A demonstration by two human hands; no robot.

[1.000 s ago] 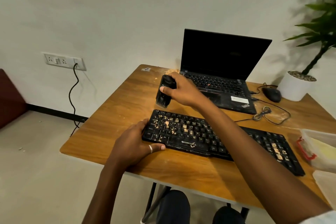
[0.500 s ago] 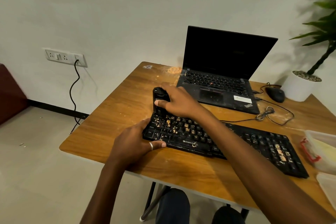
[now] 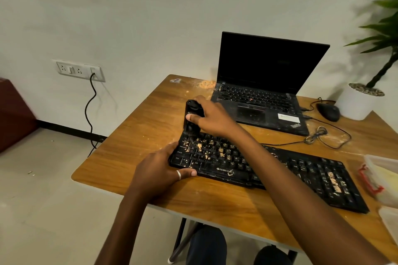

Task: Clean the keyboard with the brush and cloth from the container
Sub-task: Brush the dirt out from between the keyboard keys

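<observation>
A black keyboard [image 3: 280, 170] lies across the wooden table [image 3: 140, 127], its keys speckled with tan crumbs. My right hand [image 3: 213, 118] grips a black brush [image 3: 191, 114] held upright, its bristle end down on the keyboard's top left corner. My left hand [image 3: 159, 170] holds the keyboard's left end, thumb along the front edge and fingers at the side. A clear plastic container [image 3: 383, 180] with a red clip and something yellow inside stands at the right edge. No cloth can be made out.
An open black laptop [image 3: 265, 92] stands behind the keyboard, with a mouse [image 3: 328, 112] and tangled cable [image 3: 323, 135] to its right. A white plant pot [image 3: 357, 101] is at the back right. Crumbs lie on the table near the laptop's left corner.
My right hand has brought the brush down from above the table onto the keyboard's top left corner. My left hand stays on the keyboard's left end.
</observation>
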